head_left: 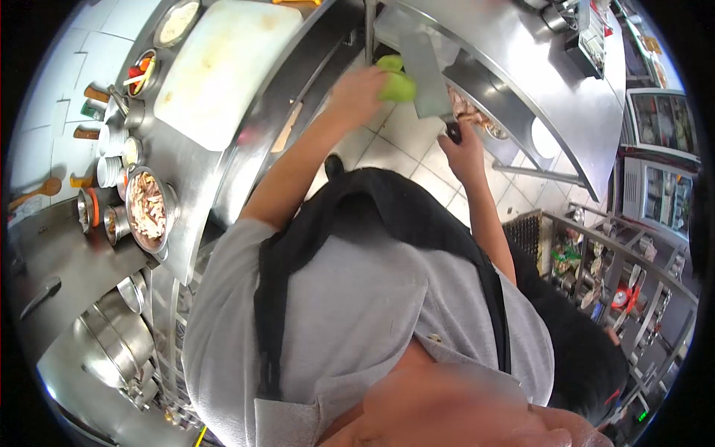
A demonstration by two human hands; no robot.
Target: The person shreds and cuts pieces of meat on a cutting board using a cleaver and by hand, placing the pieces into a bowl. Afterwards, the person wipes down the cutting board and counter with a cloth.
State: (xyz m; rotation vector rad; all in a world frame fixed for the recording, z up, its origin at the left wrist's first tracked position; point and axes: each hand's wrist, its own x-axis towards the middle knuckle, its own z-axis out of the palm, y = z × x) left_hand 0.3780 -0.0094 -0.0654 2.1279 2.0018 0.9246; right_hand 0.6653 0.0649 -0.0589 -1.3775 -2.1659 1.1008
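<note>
My left hand (357, 97) is closed around light green vegetables (400, 86), held above the floor in the gap between two steel counters. Their exact kind is hard to tell. My right hand (465, 149) grips the dark handle of a wide-bladed cleaver (426, 74). The blade points up and away from me, just right of the green pieces. Behind the blade is a translucent plastic container or bag, partly hidden. Pinkish pieces that look like raw meat (468, 108) lie right of the blade, below the right counter's edge.
On the left counter (190, 175) are a white cutting board (231, 67), a steel bowl of sliced food (149, 208) and small containers. A steel counter (521, 52) stands at the right, with glass-door fridges (663, 194) beyond. A dark-clothed person (573, 350) is at lower right, beside racks.
</note>
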